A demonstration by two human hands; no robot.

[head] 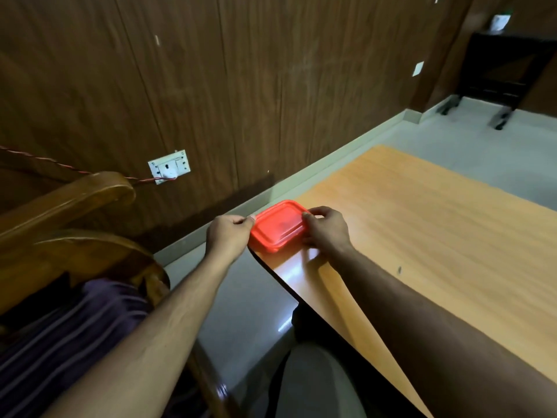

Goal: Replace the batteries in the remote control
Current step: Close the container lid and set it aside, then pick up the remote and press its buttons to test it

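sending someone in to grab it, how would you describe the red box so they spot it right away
Find the orange wooden table and go to its corner nearest the brown panelled wall. The red box sits there, lid on, held between the left hand and right hand. It is the only red thing there.

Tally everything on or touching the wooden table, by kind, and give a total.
Red rectangular plastic lidded box, at the table's corner: 1
Hands gripping the box, left hand and right hand: 2
Small dark speck on the orange wooden table: 1
Total: 4
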